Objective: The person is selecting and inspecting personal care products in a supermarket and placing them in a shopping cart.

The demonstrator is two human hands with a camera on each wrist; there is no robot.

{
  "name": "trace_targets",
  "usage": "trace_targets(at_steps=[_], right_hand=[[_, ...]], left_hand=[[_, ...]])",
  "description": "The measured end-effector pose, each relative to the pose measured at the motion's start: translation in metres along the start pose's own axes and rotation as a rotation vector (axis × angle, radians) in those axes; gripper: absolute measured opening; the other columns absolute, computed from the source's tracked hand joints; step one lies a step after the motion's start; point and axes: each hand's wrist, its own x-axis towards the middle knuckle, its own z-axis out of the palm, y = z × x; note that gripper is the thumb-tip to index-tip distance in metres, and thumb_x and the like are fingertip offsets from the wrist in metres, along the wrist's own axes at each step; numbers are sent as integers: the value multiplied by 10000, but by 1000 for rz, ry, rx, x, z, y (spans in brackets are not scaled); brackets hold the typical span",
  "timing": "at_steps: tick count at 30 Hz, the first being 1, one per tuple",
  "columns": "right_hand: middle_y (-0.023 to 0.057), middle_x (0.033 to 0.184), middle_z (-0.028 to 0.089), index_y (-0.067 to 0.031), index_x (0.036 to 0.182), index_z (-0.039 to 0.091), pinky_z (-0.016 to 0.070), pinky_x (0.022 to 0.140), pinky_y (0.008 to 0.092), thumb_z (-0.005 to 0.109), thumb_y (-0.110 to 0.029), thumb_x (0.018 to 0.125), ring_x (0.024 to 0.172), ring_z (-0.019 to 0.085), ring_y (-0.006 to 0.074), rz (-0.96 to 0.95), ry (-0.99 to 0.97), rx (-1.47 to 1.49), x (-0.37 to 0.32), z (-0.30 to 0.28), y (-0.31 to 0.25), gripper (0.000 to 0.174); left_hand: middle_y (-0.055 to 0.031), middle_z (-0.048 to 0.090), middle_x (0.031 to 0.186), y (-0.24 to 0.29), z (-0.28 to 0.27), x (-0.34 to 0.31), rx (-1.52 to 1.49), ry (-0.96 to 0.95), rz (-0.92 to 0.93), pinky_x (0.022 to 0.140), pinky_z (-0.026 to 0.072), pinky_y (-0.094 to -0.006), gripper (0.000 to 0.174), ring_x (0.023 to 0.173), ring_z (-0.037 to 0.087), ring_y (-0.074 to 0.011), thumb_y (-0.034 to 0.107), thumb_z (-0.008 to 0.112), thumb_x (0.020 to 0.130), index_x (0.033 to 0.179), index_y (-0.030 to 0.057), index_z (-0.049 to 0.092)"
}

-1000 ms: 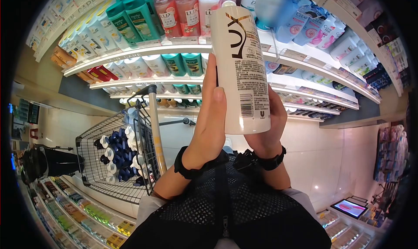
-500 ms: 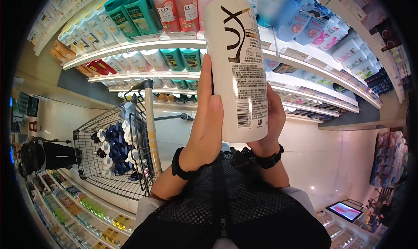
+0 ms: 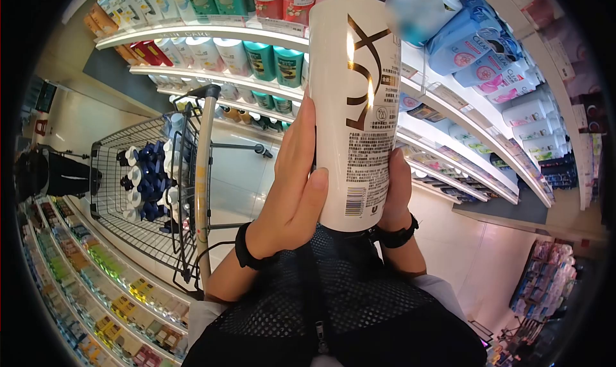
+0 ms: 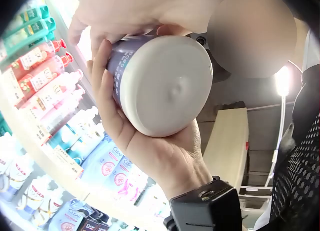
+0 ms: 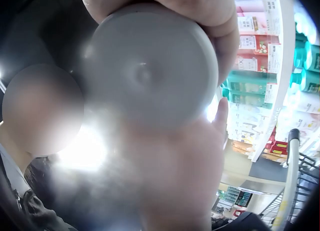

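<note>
A large white pump bottle [image 3: 353, 142] with LUX lettering, small print and a barcode stands upright in front of the chest, between both hands. My left hand [image 3: 285, 190] holds its left side, thumb on the front edge and fingers stretched along the side. Around the right side curls my right hand [image 3: 398, 187], most of its fingers hidden behind the bottle. The left wrist view shows the round white base [image 4: 172, 88] and a purple label [image 4: 125, 60], with the right hand's fingers [image 4: 112, 100] wrapped round it.
Shelves [image 3: 269, 36] with rows of bottles rise ahead, among them green, red and blue ones [image 3: 471, 52]. On the left is a wire shopping cart [image 3: 109, 229] with white and navy bottles [image 3: 151, 174] inside. Low shelves [image 3: 96, 290] line the lower left.
The bottle has come lower and looks larger, still between both hands. The head view has shifted, so the shelves ahead sit higher and the cart lies further left.
</note>
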Motion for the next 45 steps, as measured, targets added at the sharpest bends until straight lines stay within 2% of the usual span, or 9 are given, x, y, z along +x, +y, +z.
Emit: trace_targets(at_steps=[2,6,19,25,29,30,33,40,45], right_hand=[[102,1196,391,-47,1295,99,350,905,307,639,-277,698,1117,393,178,90,-61,21,6,-1,7,837],[105,1165,409,-42,1267,113,361,904,326,675,-138,613,1105,414,193,154,-121,18,19,13,18,867],[145,1217,375,-37,1296,80,389,871,358,735,-40,560,1084,438,229,333,-765,-28,103,151,133,985],[162,1214,385,-7,1283,115,384,870,341,723,-82,605,1123,402,217,367,-1003,-208,121,217,195,914],[150,1231,401,20,1230,344,315,951,345,644,-87,723,1135,412,215,177,-1205,-671,153,222,205,598],[152,1212,415,24,1216,353,328,942,338,582,-45,766,1118,429,212,324,-1135,-614,165,214,211,509],[138,1067,523,32,1136,409,375,874,313,489,-6,808,989,514,199,502,-965,-507,170,200,214,339],[145,1003,548,33,1116,417,399,818,303,447,-27,825,910,542,199,635,-907,-558,176,185,213,298],[157,965,565,33,1102,434,414,801,309,420,-6,812,869,563,211,594,-708,-554,182,173,203,293]], left_hand=[[-243,131,1361,-9,-5,-12,68,52,-13,1016,114,-392,602,1258,168,-344,118,338,826,1310,-87,45],[-231,186,1346,-6,-21,-26,-36,165,-116,1013,123,-380,624,1255,192,-314,115,408,820,1316,-70,77],[-126,491,1105,34,-184,-85,74,616,-339,877,372,-326,735,1025,477,-203,242,711,631,1194,-34,328],[-101,595,909,26,-266,-124,-77,823,-343,737,478,-286,630,830,591,-179,149,784,535,1050,-24,465],[-110,598,919,11,-294,-155,203,1002,-432,729,484,-283,574,829,592,-162,152,783,543,1009,-29,502],[-104,598,864,7,-309,-175,411,939,-628,687,477,-255,487,769,583,-151,177,764,577,941,-48,532],[-81,594,919,-20,-322,-221,655,992,-603,727,476,-264,487,828,579,-144,158,769,573,957,-35,541],[-76,533,1062,-91,-336,-285,248,771,-767,860,399,-296,719,983,516,-160,125,775,529,1141,28,409],[-86,510,1096,-164,-317,-316,356,503,-732,902,360,-338,691,1033,481,-234,166,778,527,1127,72,448]])
